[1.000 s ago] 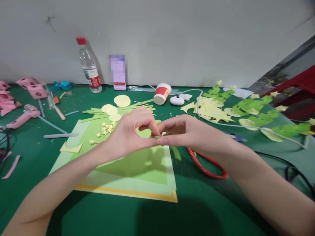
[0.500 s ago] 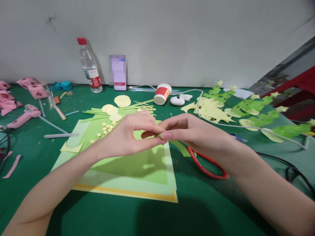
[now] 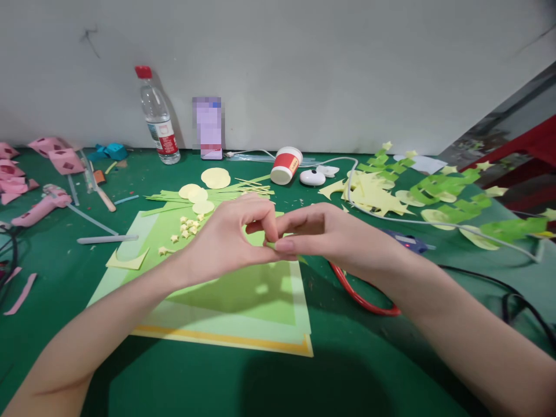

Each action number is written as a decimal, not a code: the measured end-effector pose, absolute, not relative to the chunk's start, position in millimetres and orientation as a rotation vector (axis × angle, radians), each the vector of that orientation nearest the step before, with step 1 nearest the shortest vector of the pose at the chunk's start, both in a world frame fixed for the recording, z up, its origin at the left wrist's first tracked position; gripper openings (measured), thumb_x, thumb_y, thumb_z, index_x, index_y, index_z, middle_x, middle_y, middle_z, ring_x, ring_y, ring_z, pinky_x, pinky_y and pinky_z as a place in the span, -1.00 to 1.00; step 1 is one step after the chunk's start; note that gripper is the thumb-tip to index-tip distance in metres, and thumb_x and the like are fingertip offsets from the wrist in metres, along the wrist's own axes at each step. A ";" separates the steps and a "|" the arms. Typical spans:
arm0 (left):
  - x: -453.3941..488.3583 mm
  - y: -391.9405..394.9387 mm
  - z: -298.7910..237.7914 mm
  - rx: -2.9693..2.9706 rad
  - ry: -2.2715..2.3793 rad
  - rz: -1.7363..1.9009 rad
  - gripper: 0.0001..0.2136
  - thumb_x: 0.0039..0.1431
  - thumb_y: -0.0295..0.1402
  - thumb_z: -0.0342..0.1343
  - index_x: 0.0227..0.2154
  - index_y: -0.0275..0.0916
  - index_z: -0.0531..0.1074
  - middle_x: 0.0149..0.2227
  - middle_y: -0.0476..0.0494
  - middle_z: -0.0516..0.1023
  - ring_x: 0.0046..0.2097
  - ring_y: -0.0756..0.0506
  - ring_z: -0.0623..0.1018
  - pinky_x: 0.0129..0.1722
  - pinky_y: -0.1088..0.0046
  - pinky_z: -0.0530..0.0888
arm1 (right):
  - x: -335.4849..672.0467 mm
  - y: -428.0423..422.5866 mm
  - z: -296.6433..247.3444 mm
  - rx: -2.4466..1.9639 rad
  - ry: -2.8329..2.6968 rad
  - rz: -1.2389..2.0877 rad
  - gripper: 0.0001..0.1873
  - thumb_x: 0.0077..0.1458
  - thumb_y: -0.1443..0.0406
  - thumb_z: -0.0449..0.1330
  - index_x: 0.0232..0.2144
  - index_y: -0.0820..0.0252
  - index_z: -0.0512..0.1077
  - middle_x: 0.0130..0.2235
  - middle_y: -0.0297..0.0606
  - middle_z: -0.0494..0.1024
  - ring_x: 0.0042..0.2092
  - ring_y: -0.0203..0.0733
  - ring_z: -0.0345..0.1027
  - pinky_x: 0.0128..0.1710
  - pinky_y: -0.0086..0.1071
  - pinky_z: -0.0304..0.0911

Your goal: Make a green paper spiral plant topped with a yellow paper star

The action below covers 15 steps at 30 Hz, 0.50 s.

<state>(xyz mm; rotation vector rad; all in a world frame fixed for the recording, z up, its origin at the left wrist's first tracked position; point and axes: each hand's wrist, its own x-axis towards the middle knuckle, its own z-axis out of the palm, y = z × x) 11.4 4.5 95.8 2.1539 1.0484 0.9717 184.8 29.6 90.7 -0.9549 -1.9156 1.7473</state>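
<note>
Over the middle of the bench (image 3: pixel 65 272), above a stack of green and yellow paper sheets (image 3: pixel 243 301), both hands meet fingertip to fingertip. The left hand (image 3: pixel 226 243) is closed, its thumb and bent forefinger pinching a green paper strip (image 3: pixel 270 245). The right hand (image 3: pixel 330 237) is closed on the same strip from the other side, thumb underneath and fingers curled over it. Holding the strip raised off the sheets, tight between the fingertips of both hands, looks suited to a piece this small, which would be awkward to work lying flat on the bench. Only a sliver of it shows between the thumbs: pale green, narrow and thin, with its shape mostly hidden. Small yellow paper stars (image 3: pixel 189 226) lie toward the sheets' far left corner. A red loop (image 3: pixel 360 296) lies on the bench just right of the sheets, under the right wrist.
</note>
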 end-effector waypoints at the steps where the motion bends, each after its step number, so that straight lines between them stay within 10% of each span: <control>1: 11.9 4.6 95.3 2.190 1.049 0.972 -0.74 -0.13 -0.50 0.28 -0.68 -0.30 0.25 -0.58 0.11 0.25 -0.46 0.10 0.26 -0.49 0.59 0.21 | 184.6 29.3 90.9 -0.971 -1.926 1.744 -0.83 -0.07 0.16 0.25 -0.49 0.13 0.49 -0.43 -0.35 0.47 -0.31 -0.30 0.32 -0.23 -0.41 0.22; 15: 6.9 9.4 93.7 2.191 0.886 1.013 -0.92 -0.08 -0.50 0.25 -0.59 -0.27 0.47 -0.63 0.07 0.27 -0.49 0.06 0.25 -0.49 0.50 0.20 | 192.4 36.2 96.1 -0.955 -2.035 1.752 -0.89 -0.10 0.25 0.25 -0.41 0.08 0.52 -0.39 -0.41 0.52 -0.35 -0.35 0.33 -0.32 -0.44 0.22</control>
